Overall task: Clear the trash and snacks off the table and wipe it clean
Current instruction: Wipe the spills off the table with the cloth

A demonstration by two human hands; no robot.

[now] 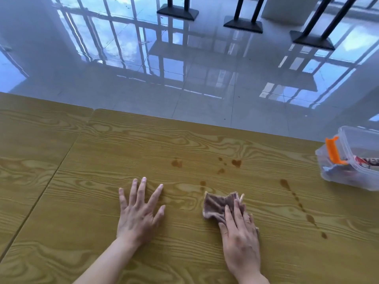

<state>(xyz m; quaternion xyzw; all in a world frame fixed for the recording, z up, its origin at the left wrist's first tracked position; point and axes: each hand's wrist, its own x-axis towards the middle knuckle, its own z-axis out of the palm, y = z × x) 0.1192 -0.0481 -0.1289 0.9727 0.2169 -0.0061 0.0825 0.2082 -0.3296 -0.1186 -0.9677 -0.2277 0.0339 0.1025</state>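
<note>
Midway across a wood-grain table (102, 140), a brown cloth (220, 204) is pressed flat under the right hand (241, 240), fingers laid together on it. Beside it, the left hand (137, 214) is spread, palm down. Brown stains (235, 162) are seen beyond; a plastic box (348, 158) of wrappers sits far right.

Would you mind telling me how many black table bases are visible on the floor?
3, all on the floor beyond the table: left base, middle base, right base. More may lie outside the frame.
</note>
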